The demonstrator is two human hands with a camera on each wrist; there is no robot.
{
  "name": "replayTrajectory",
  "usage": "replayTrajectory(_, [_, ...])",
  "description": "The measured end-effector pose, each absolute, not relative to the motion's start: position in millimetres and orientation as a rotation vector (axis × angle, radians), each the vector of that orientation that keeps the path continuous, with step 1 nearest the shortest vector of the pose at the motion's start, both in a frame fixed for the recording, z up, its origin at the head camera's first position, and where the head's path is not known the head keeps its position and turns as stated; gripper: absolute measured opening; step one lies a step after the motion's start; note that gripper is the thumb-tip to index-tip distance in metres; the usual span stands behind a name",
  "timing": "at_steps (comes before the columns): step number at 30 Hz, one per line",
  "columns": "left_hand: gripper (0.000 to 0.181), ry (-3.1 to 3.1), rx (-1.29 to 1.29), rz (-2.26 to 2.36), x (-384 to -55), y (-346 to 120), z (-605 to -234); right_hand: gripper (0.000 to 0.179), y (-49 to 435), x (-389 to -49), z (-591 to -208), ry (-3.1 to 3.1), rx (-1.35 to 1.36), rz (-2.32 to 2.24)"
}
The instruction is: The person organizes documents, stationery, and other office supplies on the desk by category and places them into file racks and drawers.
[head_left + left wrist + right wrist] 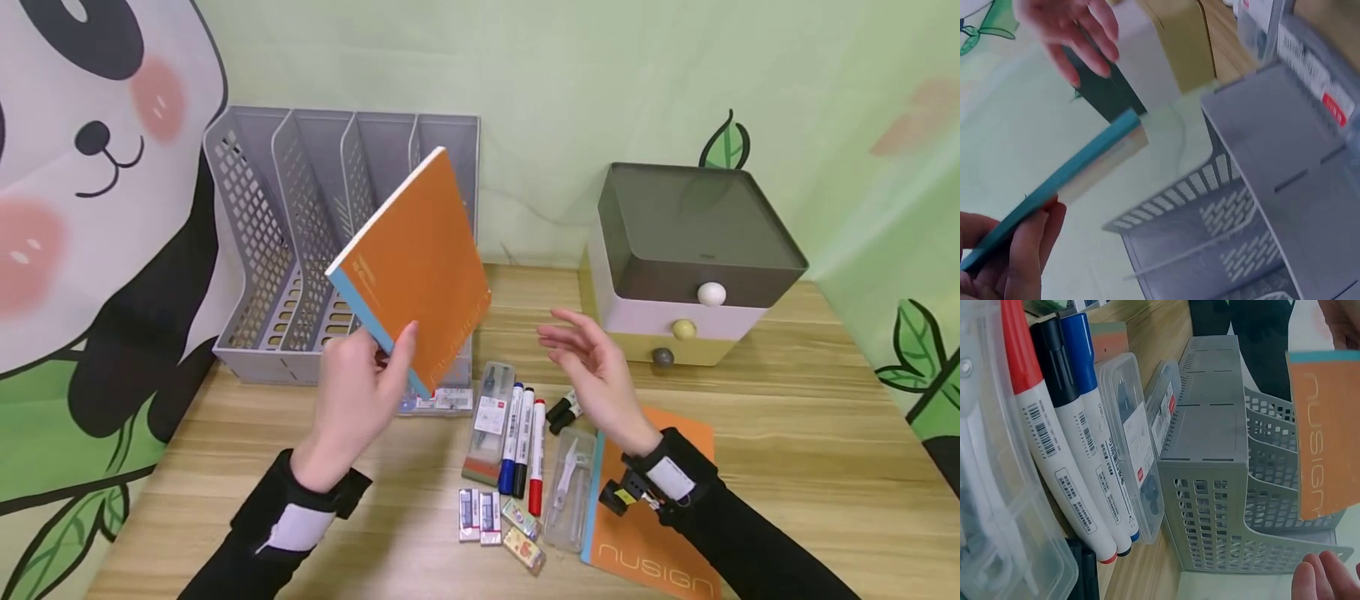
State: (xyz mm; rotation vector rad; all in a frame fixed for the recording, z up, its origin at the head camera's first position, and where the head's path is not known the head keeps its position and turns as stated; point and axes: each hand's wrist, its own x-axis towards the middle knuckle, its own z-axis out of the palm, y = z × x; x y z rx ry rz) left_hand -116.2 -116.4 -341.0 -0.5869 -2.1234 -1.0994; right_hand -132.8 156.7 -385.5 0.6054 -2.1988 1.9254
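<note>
An orange notebook (420,267) with a blue spine is raised and tilted in front of the grey file organizer (270,358). My left hand (356,400) grips it by the spine, thumb on the orange cover; in the left wrist view the fingers (1025,250) curl round the teal-looking spine. Apart from the notebook, my right hand (592,375) hovers with loosely bent fingers, holding nothing. Beneath that wrist a second orange notebook (645,533) lies flat on the table. The right wrist view shows the raised notebook (1325,434) beside the organizer (1204,434).
Red, black and blue markers (536,458) lie between a clear compass case (487,425) and another clear case (566,500). Several erasers (480,517) sit nearer me. Dark markers (562,412) lie behind. A small drawer cabinet (697,275) stands at the back right.
</note>
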Motion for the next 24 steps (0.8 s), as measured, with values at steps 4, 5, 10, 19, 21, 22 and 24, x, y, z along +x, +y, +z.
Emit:
replayTrajectory(4, [0.027,-2.145,-0.465,-1.004,-132.8,-115.8,-337.0,0.045,158.7,-131.9,-384.2,-2.207,0.575,1.907])
replayTrajectory(5, [0.028,-2.157,-0.440,-0.985,-137.4,-115.4,-336.3,0.045,159.2,-131.7,-384.0,-2.205,0.568,1.908])
replayTrajectory(10, [0.034,-2.214,-0.370,-0.918,-162.9,-109.1,-338.6,0.046,159.8,-133.3,-383.9,-2.208,0.546,1.917])
replayTrajectory(19, [0.022,-2.373,-0.272,-0.863,-203.3,-85.8,-350.8,0.042,155.5,-136.7,-387.6,-2.271,0.542,1.888])
replayTrajectory(21, [0.019,-2.418,-0.243,-0.834,-211.1,-81.5,-351.7,0.041,155.2,-136.7,-389.1,-2.282,0.536,1.881])
replayTrajectory(22, [0.018,-2.436,-0.227,-0.820,-215.2,-79.7,-352.0,0.040,155.0,-136.7,-389.7,-2.285,0.532,1.880])
replayTrajectory(24, [0.020,-2.471,-0.191,-0.792,-223.5,-76.6,-352.8,0.039,154.7,-136.7,-390.5,-2.290,0.525,1.881])
